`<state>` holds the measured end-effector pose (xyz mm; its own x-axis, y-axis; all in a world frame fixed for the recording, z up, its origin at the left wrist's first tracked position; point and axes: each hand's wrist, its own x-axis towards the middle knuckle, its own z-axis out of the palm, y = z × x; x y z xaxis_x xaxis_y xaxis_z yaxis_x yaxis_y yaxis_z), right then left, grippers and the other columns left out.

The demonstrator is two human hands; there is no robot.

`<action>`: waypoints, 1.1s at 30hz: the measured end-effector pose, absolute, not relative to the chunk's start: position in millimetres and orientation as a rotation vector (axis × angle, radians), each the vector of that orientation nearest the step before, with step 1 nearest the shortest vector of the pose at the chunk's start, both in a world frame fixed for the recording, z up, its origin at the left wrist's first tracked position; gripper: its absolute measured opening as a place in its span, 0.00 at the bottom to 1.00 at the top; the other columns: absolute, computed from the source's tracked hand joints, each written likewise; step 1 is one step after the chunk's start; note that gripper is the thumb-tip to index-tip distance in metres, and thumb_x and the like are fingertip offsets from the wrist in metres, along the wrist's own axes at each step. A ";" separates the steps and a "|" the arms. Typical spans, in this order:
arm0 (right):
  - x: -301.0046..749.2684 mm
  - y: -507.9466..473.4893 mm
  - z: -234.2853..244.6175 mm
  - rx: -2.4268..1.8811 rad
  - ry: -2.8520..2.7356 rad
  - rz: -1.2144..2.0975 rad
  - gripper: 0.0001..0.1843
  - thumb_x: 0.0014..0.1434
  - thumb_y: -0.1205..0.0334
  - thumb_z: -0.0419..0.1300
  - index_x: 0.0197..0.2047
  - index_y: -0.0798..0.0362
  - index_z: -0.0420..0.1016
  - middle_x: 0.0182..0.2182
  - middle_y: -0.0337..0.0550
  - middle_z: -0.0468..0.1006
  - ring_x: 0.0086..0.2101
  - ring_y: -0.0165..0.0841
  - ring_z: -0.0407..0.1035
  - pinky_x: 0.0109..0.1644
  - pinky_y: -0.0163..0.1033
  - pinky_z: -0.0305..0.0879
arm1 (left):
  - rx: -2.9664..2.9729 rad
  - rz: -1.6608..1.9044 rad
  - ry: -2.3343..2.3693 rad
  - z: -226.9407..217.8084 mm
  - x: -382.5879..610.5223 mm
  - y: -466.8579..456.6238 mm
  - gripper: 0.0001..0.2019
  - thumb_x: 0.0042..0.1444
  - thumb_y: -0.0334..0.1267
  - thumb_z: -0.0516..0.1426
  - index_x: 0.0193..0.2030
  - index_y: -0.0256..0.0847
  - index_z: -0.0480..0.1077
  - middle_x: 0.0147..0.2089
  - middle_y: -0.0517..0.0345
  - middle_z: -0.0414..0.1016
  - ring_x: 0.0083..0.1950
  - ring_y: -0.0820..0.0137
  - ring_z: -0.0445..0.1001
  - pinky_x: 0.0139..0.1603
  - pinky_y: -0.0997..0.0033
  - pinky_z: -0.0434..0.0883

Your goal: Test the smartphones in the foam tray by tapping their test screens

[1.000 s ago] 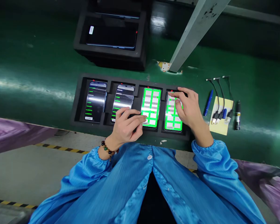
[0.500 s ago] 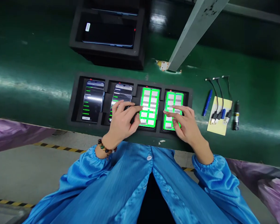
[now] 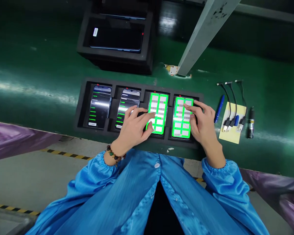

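A black foam tray (image 3: 81,112) holds smartphones in a row of compartments. My left hand (image 3: 134,129) is open, its index fingertip on or just above the green-and-white screen of the third smartphone (image 3: 161,112). It partly covers the second smartphone (image 3: 129,96), whose dark screen carries lines of text. At the far left lies another dark-screened smartphone (image 3: 99,107) with green text. My right hand (image 3: 203,122) is open over the right edge of the rightmost smartphone (image 3: 180,125), index fingertip at the upper part of its green-and-white screen. Neither hand holds anything.
Behind the tray, a stack of black foam trays (image 3: 117,60) carries a dark smartphone (image 3: 116,39). A grey metal post (image 3: 198,36) rises from the green table. To the right are a blue pen (image 3: 219,108), a yellow notepad (image 3: 229,135), several short black cables (image 3: 232,104) and a black cylindrical tool (image 3: 251,123).
My right hand has moved up and right, its index fingertip now higher on the rightmost screen. My left hand has shifted right, its index finger farther over the third screen. The view has shifted slightly.
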<state>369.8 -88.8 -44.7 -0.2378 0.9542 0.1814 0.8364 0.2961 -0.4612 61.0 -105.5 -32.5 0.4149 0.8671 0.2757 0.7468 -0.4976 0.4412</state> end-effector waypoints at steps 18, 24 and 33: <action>359.7 -137.7 -39.1 -1.514 -2.190 0.366 0.29 0.73 0.71 0.54 0.71 0.40 0.73 0.54 0.43 0.88 0.69 0.46 0.72 0.73 0.61 0.63 | 2.479 0.679 1.471 -35.0 45.9 -104.6 0.17 0.70 0.31 0.57 0.62 0.47 0.78 0.53 0.58 0.88 0.62 0.55 0.80 0.76 0.43 0.61; 368.1 -146.2 -39.1 -1.671 -2.043 0.294 0.22 0.73 0.69 0.53 0.63 0.43 0.78 0.57 0.48 0.86 0.69 0.49 0.72 0.69 0.61 0.67 | 2.493 0.658 1.333 -33.6 61.9 -109.3 0.17 0.69 0.32 0.57 0.61 0.46 0.77 0.55 0.58 0.88 0.63 0.54 0.80 0.77 0.42 0.62; 362.6 -144.0 -42.4 -1.700 -1.994 0.354 0.25 0.72 0.70 0.52 0.64 0.41 0.78 0.58 0.46 0.86 0.69 0.49 0.72 0.71 0.64 0.66 | 2.469 0.523 1.250 -30.9 82.7 -96.4 0.21 0.70 0.34 0.56 0.67 0.47 0.76 0.63 0.56 0.85 0.69 0.51 0.77 0.81 0.38 0.60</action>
